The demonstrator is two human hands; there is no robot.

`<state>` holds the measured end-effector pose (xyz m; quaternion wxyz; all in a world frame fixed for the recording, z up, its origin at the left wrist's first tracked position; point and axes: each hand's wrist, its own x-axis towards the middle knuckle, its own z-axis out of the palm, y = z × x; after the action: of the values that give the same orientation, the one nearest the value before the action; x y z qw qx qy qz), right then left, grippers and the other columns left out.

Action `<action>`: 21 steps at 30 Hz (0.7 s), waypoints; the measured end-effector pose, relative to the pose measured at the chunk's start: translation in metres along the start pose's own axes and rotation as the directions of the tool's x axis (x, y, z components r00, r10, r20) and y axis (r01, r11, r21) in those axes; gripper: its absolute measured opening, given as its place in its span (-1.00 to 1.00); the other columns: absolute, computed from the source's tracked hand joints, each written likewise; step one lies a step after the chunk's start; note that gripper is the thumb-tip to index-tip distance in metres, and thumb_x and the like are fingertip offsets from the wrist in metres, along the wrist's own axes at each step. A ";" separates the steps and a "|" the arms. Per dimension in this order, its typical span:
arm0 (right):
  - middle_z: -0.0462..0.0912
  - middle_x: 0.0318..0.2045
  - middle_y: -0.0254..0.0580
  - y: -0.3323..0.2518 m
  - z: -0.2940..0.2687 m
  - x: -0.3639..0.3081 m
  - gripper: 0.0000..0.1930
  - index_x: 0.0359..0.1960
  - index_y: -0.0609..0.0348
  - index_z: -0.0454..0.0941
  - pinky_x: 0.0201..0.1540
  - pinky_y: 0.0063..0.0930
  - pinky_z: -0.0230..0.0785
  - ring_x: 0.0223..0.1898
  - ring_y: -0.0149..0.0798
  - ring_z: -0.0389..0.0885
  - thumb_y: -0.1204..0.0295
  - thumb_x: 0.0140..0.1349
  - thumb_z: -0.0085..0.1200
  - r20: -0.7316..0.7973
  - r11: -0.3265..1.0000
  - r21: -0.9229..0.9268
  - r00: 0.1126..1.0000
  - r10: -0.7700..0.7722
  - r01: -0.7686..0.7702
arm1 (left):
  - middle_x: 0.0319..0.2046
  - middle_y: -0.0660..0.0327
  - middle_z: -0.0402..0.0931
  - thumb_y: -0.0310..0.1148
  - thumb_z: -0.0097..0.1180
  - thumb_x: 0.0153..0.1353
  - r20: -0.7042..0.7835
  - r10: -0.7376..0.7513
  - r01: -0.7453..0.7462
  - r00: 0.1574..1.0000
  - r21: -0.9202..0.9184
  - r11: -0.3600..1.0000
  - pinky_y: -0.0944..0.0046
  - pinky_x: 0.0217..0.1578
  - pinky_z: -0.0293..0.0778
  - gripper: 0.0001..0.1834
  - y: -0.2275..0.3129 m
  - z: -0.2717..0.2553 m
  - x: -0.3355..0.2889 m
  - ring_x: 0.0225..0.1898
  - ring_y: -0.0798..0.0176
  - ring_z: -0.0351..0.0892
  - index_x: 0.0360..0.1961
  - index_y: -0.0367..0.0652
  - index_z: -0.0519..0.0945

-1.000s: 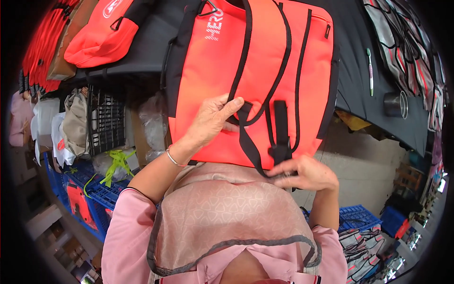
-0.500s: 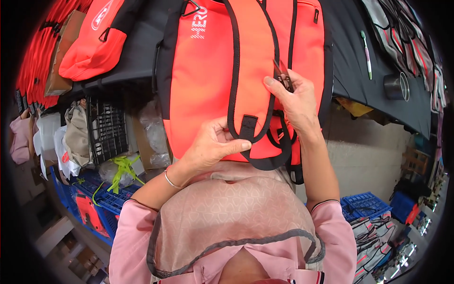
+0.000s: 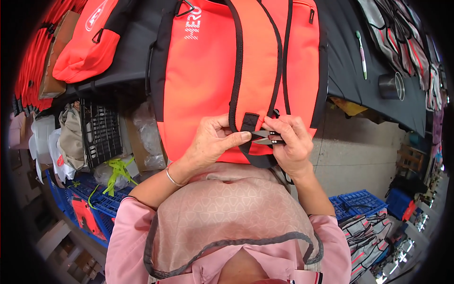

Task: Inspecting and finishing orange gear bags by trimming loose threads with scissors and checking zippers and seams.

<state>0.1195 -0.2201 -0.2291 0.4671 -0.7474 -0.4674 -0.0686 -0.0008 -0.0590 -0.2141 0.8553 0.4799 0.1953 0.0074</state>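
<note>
A bright orange-red backpack (image 3: 198, 80) with black trim lies in front of me, its lower end towards my body. Its padded shoulder strap (image 3: 257, 57) runs down the middle and ends in a black webbing tab (image 3: 249, 121). My left hand (image 3: 213, 142) pinches the strap's lower end between thumb and fingers. In my right hand (image 3: 292, 142) I hold small thread snips (image 3: 261, 137), blades apart and pointing left. The blade tips are at the strap end, close beside my left thumb. Whether they touch any thread is too small to tell.
Another orange-red bag (image 3: 90, 52) lies on the black-covered table (image 3: 347, 71) at left. A toothbrush (image 3: 362, 54) and a metal cup (image 3: 391, 86) sit at right. A black crate (image 3: 100, 128) and blue crates (image 3: 362, 203) stand lower down. Grey pieces with black edging (image 3: 397, 33) hang over the far right.
My right hand has come down and turned, bringing the snips from above the strap to its lower end, blades now pointing left. My left hand keeps its pinch.
</note>
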 end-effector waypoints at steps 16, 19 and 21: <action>0.47 -0.36 -0.09 -0.004 0.014 0.001 -0.75 -0.27 0.25 0.43 -0.48 -0.29 0.42 -0.41 -0.04 0.56 0.68 0.01 0.17 0.180 0.988 0.146 0.983 0.024 -0.051 | -0.15 0.13 0.60 -0.50 0.36 -0.07 0.199 0.747 -0.421 0.634 0.899 0.117 0.07 0.08 0.38 -0.56 -0.012 -0.008 0.008 -0.05 0.01 0.52 -0.08 -0.22 0.60; 0.49 -0.36 -0.10 -0.006 0.023 -0.010 -0.72 -0.25 0.25 0.46 -0.47 -0.30 0.44 -0.41 -0.06 0.58 0.69 -0.03 0.19 0.222 0.990 0.136 0.975 0.018 -0.049 | -0.17 0.20 0.62 -0.48 0.33 -0.12 0.433 0.575 -0.534 0.694 0.846 0.007 0.10 0.08 0.44 -0.76 -0.021 -0.019 0.015 -0.08 0.03 0.57 -0.34 -0.21 0.64; 0.51 -0.36 -0.11 -0.005 0.024 -0.012 -0.69 -0.24 0.24 0.48 -0.46 -0.32 0.45 -0.41 -0.07 0.59 0.69 -0.06 0.21 0.250 0.992 0.120 0.968 0.018 -0.050 | -0.16 0.17 0.63 -0.48 0.33 -0.09 0.464 0.567 -0.566 0.681 0.825 0.005 0.17 -0.01 0.55 -0.78 -0.024 -0.028 0.020 -0.10 0.09 0.63 -0.34 -0.20 0.65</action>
<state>0.1017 -0.2088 -0.2457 0.4520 -0.7273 -0.5126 0.0629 0.0035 -0.0452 -0.2536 0.3240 0.9155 -0.0486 0.2335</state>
